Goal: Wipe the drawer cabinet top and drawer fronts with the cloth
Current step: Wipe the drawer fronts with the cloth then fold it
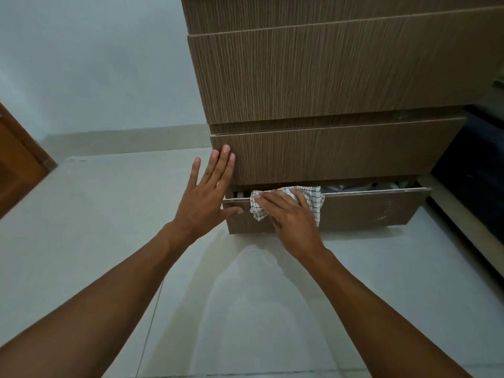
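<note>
A tall wood-grain drawer cabinet (327, 77) fills the upper right. Its bottom drawer (368, 211) is pulled partly out, with pale things showing inside. A white cloth with a dark check pattern (313, 199) drapes over the top edge of that drawer's front, at its left. My right hand (289, 214) presses flat on the cloth and holds it against the drawer front. My left hand (207, 195) has its fingers spread; the fingertips rest on the left corner of the drawer above (341, 156), and the thumb touches the left end of the bottom drawer's front.
Pale tiled floor (218, 309) stretches below and left of the cabinet. A brown wooden door (19, 165) stands at the left edge. A dark object (474, 170) sits to the right of the cabinet. A light wall (95, 64) is behind.
</note>
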